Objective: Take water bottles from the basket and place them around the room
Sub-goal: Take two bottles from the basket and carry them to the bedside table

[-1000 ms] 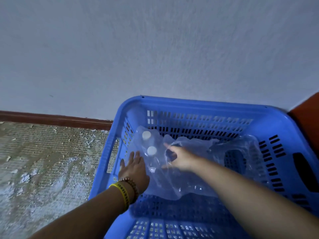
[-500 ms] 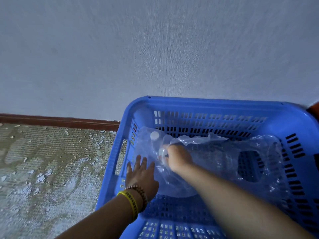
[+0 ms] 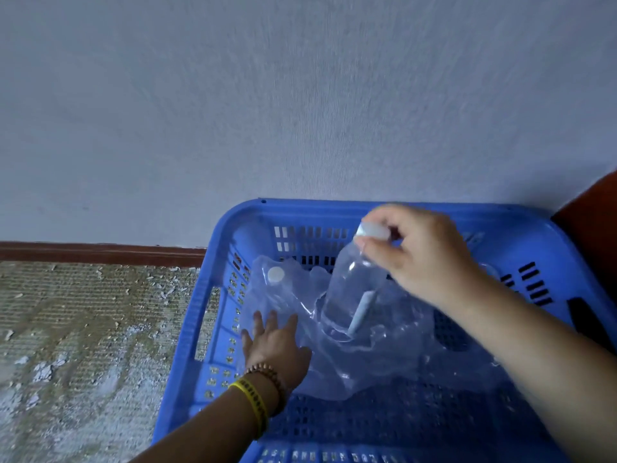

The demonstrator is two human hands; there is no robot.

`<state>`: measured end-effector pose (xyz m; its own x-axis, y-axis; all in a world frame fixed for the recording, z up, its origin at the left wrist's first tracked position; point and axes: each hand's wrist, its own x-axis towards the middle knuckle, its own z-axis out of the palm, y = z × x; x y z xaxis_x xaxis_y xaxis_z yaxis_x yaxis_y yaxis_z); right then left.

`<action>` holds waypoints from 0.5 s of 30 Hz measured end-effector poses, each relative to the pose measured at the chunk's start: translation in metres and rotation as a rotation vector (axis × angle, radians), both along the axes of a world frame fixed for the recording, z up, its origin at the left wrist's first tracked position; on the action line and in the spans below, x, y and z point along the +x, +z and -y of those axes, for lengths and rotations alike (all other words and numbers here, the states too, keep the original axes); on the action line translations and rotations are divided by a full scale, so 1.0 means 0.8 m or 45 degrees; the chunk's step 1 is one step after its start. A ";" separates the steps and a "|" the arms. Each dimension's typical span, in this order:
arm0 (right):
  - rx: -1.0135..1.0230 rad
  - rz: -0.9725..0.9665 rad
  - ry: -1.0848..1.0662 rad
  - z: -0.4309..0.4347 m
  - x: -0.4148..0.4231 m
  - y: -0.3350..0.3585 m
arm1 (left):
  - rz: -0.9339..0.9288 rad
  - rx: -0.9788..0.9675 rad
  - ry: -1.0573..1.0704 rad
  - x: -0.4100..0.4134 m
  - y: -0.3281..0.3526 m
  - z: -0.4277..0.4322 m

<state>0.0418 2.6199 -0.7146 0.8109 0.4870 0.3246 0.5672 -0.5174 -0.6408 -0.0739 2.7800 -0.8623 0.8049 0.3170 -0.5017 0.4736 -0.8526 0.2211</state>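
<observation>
Fingers of the right hand (image 3: 424, 252) pinch the white cap of a clear water bottle (image 3: 354, 289), holding it up over the blue basket (image 3: 207, 295). Left hand (image 3: 273, 342) lies flat with fingers spread on the crinkly plastic wrap (image 3: 334, 372). A second bottle (image 3: 275, 275) sits under the wrap, by the basket's left wall. The basket sits against a pale wall (image 3: 300, 95), beside a worn mat (image 3: 83, 345). Something dark red (image 3: 591, 228) is close on the right.
</observation>
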 end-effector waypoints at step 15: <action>-0.042 -0.324 -0.404 -0.079 0.044 0.011 | 0.047 -2.161 0.320 0.044 0.099 -0.041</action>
<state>0.0773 2.6827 -0.7054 0.9749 0.2065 0.0829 0.2018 -0.6639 -0.7200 -0.0384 2.8128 -0.7831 0.8404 -0.3988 -0.3670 0.5230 0.4190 0.7422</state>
